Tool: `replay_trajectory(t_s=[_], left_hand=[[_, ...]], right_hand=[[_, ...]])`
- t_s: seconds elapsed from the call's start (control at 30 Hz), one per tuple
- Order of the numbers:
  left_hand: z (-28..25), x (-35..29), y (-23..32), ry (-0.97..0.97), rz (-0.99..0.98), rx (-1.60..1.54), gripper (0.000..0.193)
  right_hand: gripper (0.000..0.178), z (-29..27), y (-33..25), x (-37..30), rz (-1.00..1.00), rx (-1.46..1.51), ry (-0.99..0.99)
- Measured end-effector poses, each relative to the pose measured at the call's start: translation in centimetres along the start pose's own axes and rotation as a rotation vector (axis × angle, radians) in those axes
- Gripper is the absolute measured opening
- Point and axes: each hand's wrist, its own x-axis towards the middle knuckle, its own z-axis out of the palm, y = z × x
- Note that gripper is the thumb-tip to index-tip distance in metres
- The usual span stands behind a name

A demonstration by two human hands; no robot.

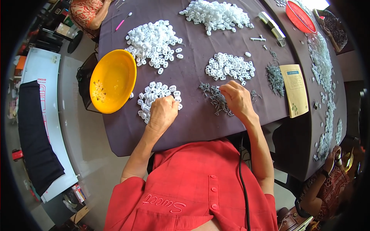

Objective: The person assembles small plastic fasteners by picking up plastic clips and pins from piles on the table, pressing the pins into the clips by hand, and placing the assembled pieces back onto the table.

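Observation:
My left hand (163, 113) is closed, knuckles up, at the near right side of a small heap of white oval plastic pieces with holes (148, 97). Whatever its fingers hold is hidden behind the hand. Over a scatter of small grey screws (219, 101) is my right hand (236, 97), its thumb and fingers pinched together. A tiny pale spot shows at those fingertips, too small to name. Just beyond the right hand lies another heap of white pieces with holes (230, 66).
A yellow bowl (129, 82) stands at the table's left edge. Larger white heaps (152, 40) lie farther off. More grey screws (275, 79) lie beside a tan printed packet (295, 86) on the right. Other people sit around, near a red basket (298, 17) and a pink-handled tool (121, 24).

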Motion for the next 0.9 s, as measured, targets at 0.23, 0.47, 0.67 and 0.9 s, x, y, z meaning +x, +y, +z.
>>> replay_trajectory(t_s=[0.23,0.47,0.67,0.9], left_hand=[[-0.6,-0.2,2.1,0.035,-0.013,-0.015,0.018],[1.7,1.2,4.8,0.008,0.081,-0.117,0.017],[3.2,2.1,5.8,0.029,0.151,-0.199,0.012],[5.2,4.7,8.1,0.134,0.255,-0.246,0.008]], right_hand=[[0.009,1.0,0.1,0.9,-0.122,-0.115,-0.091],[0.003,1.6,0.0,0.7,-0.114,-0.155,-0.055],[0.006,0.1,-0.3,-0.5,-0.065,0.01,0.019],[0.007,0.3,-0.2,-1.6,-0.013,0.048,0.021]])
